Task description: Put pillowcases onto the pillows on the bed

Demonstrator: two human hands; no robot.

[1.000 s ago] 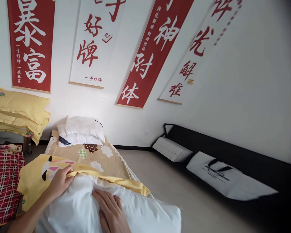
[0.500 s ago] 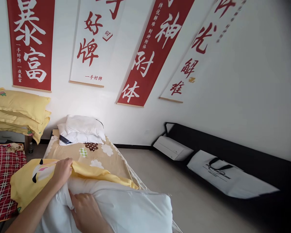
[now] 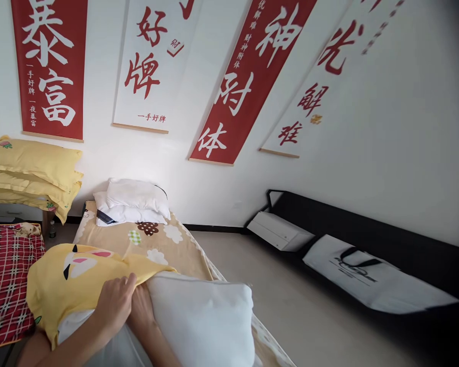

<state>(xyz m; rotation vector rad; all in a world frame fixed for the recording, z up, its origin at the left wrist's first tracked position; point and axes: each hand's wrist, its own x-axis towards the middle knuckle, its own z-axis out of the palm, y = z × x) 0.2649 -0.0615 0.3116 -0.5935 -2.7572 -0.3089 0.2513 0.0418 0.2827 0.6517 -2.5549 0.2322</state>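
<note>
A yellow pillowcase (image 3: pixel 95 285) with a cartoon face is drawn partway over a white pillow (image 3: pixel 202 316) on the near end of the bed. My left hand (image 3: pixel 117 303) is closed on the pillowcase's open edge, pinching the cloth. Just beside it, my right hand (image 3: pixel 143 306) reaches in under that edge against the pillow; its fingers are hidden by the cloth and my left hand. The pillow's right part lies outside the case, and some white shows below the case at the lower left.
Two white pillows (image 3: pixel 137 199) are at the head of the bed, on a beige patterned sheet (image 3: pixel 191 250). Yellow pillows (image 3: pixel 34 163) are stacked at the left, behind a red plaid blanket (image 3: pixel 11 275). A black bench (image 3: pixel 405 234) along the right holds a white bag (image 3: pixel 367 275) and white box (image 3: pixel 279 232).
My left hand has moved right and down with the pillowcase edge, covering more of the pillow's left side. My right hand has gone up and under the edge. The view has shifted slightly.
</note>
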